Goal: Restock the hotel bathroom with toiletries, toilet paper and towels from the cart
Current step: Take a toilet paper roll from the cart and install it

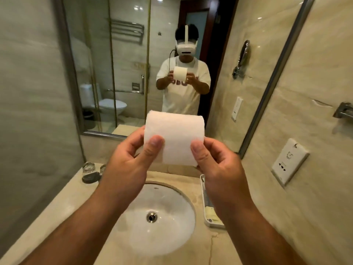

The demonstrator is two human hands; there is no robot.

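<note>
Right now I've got the white soft toilet paper roll [174,137] pinched by both — left hand [128,163] & right hand [219,165] — above the round white basin [164,226].

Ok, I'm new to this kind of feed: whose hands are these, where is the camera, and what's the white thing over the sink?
There is no machine here, just a person working with bare hands. The one picture comes from a camera worn on the head, looking forward and down. The mirror ahead reflects the wearer. The left hand and right hand each pinch a lower corner of a toilet paper roll, held above the sink. On the counter, glasses stand at the back left and a white tray lies right of the sink.
</note>
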